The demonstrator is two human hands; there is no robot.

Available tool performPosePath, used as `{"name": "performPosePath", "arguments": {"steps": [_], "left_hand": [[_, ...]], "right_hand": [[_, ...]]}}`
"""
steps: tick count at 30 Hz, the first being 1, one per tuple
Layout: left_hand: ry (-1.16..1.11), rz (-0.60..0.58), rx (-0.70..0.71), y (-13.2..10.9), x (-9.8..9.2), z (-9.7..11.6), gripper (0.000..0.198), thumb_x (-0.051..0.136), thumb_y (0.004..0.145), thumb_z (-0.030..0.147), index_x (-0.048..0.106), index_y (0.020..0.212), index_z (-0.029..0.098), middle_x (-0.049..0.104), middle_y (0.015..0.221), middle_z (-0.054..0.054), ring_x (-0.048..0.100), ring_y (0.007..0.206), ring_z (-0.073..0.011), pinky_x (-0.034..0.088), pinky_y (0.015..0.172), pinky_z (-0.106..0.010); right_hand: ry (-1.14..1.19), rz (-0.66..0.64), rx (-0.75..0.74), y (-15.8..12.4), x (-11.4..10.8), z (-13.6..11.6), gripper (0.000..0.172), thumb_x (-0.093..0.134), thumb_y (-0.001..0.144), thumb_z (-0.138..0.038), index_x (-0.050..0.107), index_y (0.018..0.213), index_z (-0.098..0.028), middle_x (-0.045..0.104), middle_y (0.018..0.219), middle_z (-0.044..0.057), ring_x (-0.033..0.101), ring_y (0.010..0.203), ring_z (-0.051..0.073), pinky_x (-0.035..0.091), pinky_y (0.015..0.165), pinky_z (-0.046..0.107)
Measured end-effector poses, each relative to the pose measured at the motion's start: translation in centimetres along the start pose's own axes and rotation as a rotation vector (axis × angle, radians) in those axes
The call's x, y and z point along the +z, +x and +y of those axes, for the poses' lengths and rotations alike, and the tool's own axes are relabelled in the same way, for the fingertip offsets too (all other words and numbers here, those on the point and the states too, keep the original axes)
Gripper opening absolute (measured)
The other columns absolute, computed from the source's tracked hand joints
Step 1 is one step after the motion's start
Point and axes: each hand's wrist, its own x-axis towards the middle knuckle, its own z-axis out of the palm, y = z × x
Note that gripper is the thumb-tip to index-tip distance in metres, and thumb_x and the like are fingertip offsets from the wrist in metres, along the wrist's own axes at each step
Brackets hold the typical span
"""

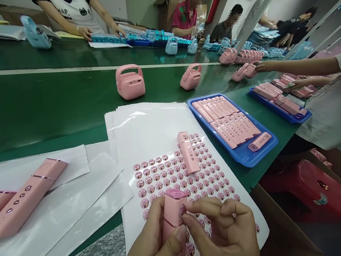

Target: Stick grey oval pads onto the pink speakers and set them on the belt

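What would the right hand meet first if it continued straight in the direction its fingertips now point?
Most likely the pink device in the left hand; the round sticker in the right hand looks very near its side, though contact is unclear.

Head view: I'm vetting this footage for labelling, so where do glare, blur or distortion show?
Head view: glare streaks the top of the white sticker sheet and the glossy sheets at left; head view: pixelation masks two background workers; head view: the right side leans, perhaps from a wide lens; head view: the held pink device looks fairly sharp.
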Motion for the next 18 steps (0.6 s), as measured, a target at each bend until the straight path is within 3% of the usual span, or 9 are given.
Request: {"name": "performPosePath", "arguments": {"steps": [4,8,11,14,16,18], "left_hand": [[0.037,-0.054,-0.038,0.0,-0.4,0.8,0.046,0.053,0.082,0.064,0.043,0.109,0.028,0.052,0.103,-0.003,0.047,0.101,-0.0241,0.034,0.097,-0.043],[0.105,-0.04,-0.089,0.0,-0.5,1.6,0.049,0.056,0.082,0.06,0.045,0.114,0.025,0.056,0.105,-0.006,0.047,0.104,-0.027,0.033,0.096,-0.044],[-0.011,-0.041,-0.09,0.0,-0.4,1.9,0.043,0.061,0.082,0.056,0.051,0.111,0.025,0.057,0.106,-0.005,0.048,0.108,-0.0264,0.033,0.098,-0.041],[-0.237,-0.056,-0.078,-0.2,-0.1,2.0,0.03,0.066,0.083,0.047,0.057,0.101,0.026,0.056,0.096,-0.002,0.051,0.101,-0.0203,0.037,0.093,-0.033],[-0.366,-0.047,-0.079,-0.3,0.3,1.8,0.024,0.067,0.084,0.039,0.058,0.102,0.026,0.057,0.095,0.0,0.053,0.091,-0.0147,0.04,0.084,-0.026],[-0.458,-0.031,-0.077,-0.4,0.8,1.2,0.025,0.069,0.084,0.033,0.056,0.106,0.027,0.059,0.092,0.001,0.054,0.078,-0.0098,0.041,0.073,-0.021]], "right_hand": [[0.031,-0.057,0.157,0.6,-0.3,0.0,0.044,0.07,0.073,-0.006,0.036,0.088,-0.03,0.074,0.076,-0.013,0.062,0.084,0.01,0.045,0.08,0.024],[0.014,-0.147,0.133,0.6,-0.6,0.1,0.037,0.065,0.076,-0.006,0.039,0.087,-0.03,0.071,0.075,-0.011,0.062,0.082,0.012,0.045,0.079,0.026],[-0.028,-0.198,0.049,0.7,-1.0,0.2,0.035,0.063,0.079,-0.003,0.045,0.092,-0.03,0.07,0.076,-0.01,0.064,0.081,0.011,0.046,0.081,0.025],[-0.02,-0.204,-0.156,1.2,-1.3,0.4,0.048,0.065,0.075,0.004,0.046,0.103,-0.029,0.071,0.08,-0.007,0.067,0.08,0.013,0.054,0.077,0.027],[0.001,-0.18,-0.307,1.3,-1.4,0.7,0.058,0.065,0.071,0.01,0.042,0.11,-0.027,0.073,0.086,-0.003,0.068,0.08,0.015,0.058,0.075,0.029],[-0.006,-0.112,-0.359,1.0,-1.1,0.9,0.062,0.064,0.069,0.012,0.041,0.111,-0.026,0.075,0.09,-0.001,0.07,0.082,0.016,0.061,0.072,0.028]]}}
